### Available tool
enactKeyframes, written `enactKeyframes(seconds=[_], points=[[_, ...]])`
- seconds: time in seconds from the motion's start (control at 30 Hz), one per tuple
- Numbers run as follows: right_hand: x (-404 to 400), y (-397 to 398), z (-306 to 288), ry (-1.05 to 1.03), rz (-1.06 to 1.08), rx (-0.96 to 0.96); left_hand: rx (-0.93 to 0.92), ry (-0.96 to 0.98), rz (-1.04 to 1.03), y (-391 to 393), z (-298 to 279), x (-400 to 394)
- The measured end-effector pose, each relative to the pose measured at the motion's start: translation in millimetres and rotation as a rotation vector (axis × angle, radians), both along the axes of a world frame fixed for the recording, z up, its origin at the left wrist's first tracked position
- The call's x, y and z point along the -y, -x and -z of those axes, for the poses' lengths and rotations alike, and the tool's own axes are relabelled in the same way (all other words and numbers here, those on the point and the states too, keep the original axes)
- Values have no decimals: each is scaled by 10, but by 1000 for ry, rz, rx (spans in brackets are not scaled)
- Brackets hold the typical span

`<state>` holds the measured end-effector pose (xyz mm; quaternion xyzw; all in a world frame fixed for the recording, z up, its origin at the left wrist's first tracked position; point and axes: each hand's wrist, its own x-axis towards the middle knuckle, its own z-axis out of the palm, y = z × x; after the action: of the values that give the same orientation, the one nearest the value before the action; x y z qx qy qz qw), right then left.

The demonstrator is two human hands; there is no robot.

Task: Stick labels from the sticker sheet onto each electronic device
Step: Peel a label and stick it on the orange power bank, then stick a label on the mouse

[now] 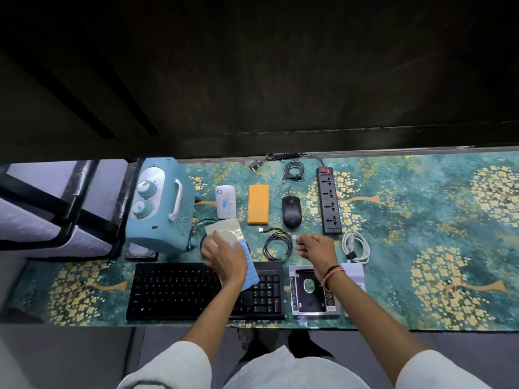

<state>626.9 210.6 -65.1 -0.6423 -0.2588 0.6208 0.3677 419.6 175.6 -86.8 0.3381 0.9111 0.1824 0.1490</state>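
I'm gripping the sticker sheet (pixel 224 234) in my left hand (pixel 224 256) near the table's front edge, pinching 1 peeled label (pixel 294 237) with my right hand (pixel 316 247); I'm aiming it flat onto the mouse (pixel 291 211), then pressing.

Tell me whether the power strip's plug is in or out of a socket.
Out. The plug lies loose on the table mat, its cord running to the power strip.

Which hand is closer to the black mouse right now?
The right hand, just below and right of the mouse. The left hand, holding the sticker sheet, sits farther off, down to the mouse's left.
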Motion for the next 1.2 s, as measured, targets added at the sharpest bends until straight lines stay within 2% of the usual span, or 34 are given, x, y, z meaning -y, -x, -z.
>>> enactKeyframes(seconds=[0.1, 0.2, 0.3, 0.4, 0.5, 0.57, 0.7, 0.8, 0.9, 1.0, 1.2], points=[[-15, -137, 21, 18, 57, -17, 141, -10, 285, -418, -6, -189], [-14, -256, -1, 16, 84, -35, 204, 25, 462, -826, -57, -470], [-13, -396, -8, 13, 98, -29, 214, 105, 534, -1106, -17, -743], [-43, -581, -25, 16, 115, -11, 202, 162, 521, -1277, 10, -946], [-79, -744, -66, 2, 111, 15, 193, 156, 479, -1301, 14, -1055], [-121, -841, -51, -13, 107, 68, 260, 141, 413, -1273, 65, -1104], [-301, -921, 33, -79, 32, 299, 709, -70, 32, -1251, -21, -1130], [-520, -809, -21, -190, -79, 460, 1138, -209, -239, -1192, -123, -1124], [-751, -595, -157, -330, -225, 551, 1434, -231, -369, -1144, -194, -1078], [-928, -389, -222, -442, -369, 633, 1543, -248, -448, -1119, -224, -1038], [-1108, -178, -135, -488, -511, 739, 1593, -248, -483, -1084, -232, -981]])
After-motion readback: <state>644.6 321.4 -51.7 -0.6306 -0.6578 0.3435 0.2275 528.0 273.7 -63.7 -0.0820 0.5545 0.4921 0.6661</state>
